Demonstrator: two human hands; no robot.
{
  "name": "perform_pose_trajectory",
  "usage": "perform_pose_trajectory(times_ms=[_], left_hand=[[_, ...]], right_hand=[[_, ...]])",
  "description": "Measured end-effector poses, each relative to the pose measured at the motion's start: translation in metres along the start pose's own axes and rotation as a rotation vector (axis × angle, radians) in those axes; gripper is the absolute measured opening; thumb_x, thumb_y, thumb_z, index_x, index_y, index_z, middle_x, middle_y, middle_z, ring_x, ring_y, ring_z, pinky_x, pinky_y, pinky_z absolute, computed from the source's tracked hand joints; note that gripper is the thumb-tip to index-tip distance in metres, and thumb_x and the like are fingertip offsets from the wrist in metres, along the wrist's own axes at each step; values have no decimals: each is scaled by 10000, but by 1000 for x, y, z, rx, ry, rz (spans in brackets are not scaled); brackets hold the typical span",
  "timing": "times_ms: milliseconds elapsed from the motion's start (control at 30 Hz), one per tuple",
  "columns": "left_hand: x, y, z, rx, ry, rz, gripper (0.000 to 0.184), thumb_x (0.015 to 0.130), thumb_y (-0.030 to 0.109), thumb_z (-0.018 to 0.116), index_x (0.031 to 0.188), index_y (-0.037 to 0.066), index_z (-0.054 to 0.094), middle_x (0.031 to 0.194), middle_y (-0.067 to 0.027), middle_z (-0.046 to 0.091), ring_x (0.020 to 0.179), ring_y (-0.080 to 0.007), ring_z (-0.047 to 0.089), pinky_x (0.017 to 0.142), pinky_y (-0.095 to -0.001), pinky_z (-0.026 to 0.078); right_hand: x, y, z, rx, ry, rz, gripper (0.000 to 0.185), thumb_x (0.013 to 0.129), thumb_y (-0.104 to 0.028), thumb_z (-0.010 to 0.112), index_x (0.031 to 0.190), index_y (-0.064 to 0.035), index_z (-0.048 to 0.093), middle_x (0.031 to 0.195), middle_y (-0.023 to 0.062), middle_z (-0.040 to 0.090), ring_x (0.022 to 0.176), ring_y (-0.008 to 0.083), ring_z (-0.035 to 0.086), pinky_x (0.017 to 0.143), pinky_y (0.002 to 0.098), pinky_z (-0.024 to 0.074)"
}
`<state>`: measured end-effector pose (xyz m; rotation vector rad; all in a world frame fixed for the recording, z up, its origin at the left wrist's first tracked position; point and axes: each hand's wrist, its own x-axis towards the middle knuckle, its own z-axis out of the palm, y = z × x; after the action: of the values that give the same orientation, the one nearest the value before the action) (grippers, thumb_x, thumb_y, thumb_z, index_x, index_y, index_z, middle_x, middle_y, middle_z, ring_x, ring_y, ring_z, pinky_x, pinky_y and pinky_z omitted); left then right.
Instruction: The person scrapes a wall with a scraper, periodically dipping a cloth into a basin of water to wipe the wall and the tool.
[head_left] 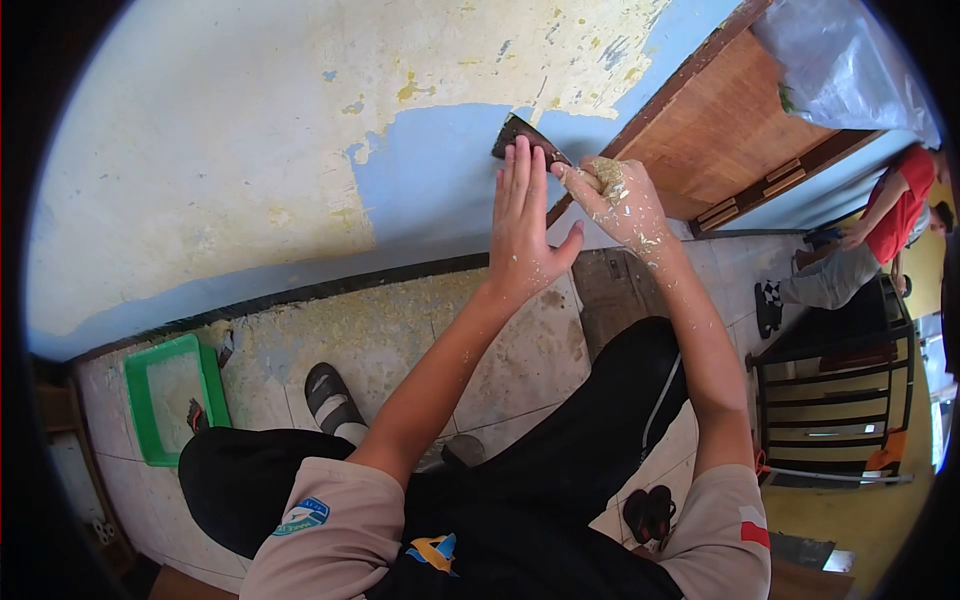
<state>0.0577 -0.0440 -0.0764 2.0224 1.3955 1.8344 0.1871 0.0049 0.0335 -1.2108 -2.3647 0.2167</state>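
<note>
My right hand (632,208) is wrapped round the handle of a paint scraper (511,131), its dark blade against the wall (430,160). Pale flakes cling to this hand and its forearm. My left hand (522,225) lies with straight fingers on the scraper's blade, thumb held apart, pressing it toward the wall. Around the blade is blue paint; above and to the left the wall is bared to a patchy cream-yellow layer. Most of the handle is hidden in my right fist.
Scrapings litter the tiled floor (420,325) along the wall's foot. A green tray (215,385) stands at left, a brush-like tool at its edge. A wooden panel (725,110) and plastic bag (850,65) are at upper right. Beyond, a person in red (890,225) is near a black rack (835,390).
</note>
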Motion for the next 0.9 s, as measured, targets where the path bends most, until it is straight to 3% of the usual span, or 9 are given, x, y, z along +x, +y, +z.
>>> perform_pose_trajectory(times_ms=[100,167,200,333,467,600,733,833,900], left_hand=[[-10,2,-8,-96,235,70,895,759,82,770,1504,-76,300,1571,-318,281,1463,-454,308,1190,-530,248],[-24,10,-14,-150,378,-48,661,761,54,763,1342,-17,456,1365,-234,450,1240,-350,484,1064,-452,372],[-23,14,-18,-241,430,-112,455,813,54,747,1202,31,511,1172,-125,497,1042,-223,502,915,-371,415],[-32,0,-17,-590,262,-426,280,936,95,692,1168,53,540,1089,-18,551,1010,-109,509,864,-293,416],[-11,5,-18,-1031,291,-737,264,976,276,704,1098,64,604,948,10,632,862,-110,581,787,-283,452],[8,13,-24,-1195,234,-888,354,995,416,658,1057,70,622,1049,-62,698,973,-154,657,826,-307,477],[11,10,-16,-1315,282,-859,354,1000,420,651,1031,67,642,1031,-79,712,965,-158,671,857,-325,493],[9,4,-10,-1264,438,-908,365,1024,367,630,1005,6,678,912,-51,700,830,-120,653,761,-295,521],[2,-14,-9,-1128,534,-659,341,1049,311,596,1000,-19,669,874,-53,690,792,-121,660,735,-281,530]], right_hand=[[2,2,8,184,-131,54,581,974,-472,645,638,-14,521,531,87,460,514,233,457,540,386,422],[3,4,13,307,-207,90,601,988,-476,633,634,-16,478,539,46,413,533,159,409,542,364,401],[2,4,15,412,-253,157,538,1003,-442,630,664,-45,501,569,-4,416,551,101,393,519,312,350],[-1,8,15,507,-347,208,478,1017,-454,612,708,-104,512,616,-69,424,572,31,376,496,240,290],[-5,-1,1,452,-343,209,500,1013,-435,623,674,-95,483,604,-49,419,574,52,372,511,267,311],[-13,-11,-9,453,-351,262,512,1010,-427,625,667,-76,479,608,-42,399,596,67,359,533,289,319],[-20,-20,-5,458,-354,314,527,1016,-485,594,672,-98,496,591,-46,425,548,56,382,490,263,309],[-27,-26,17,526,-333,334,523,1024,-516,567,686,-122,500,571,-50,438,504,47,386,450,244,295],[-31,-33,43,608,-348,398,528,1023,-550,539,736,-108,521,582,-35,448,502,66,407,447,253,317]])
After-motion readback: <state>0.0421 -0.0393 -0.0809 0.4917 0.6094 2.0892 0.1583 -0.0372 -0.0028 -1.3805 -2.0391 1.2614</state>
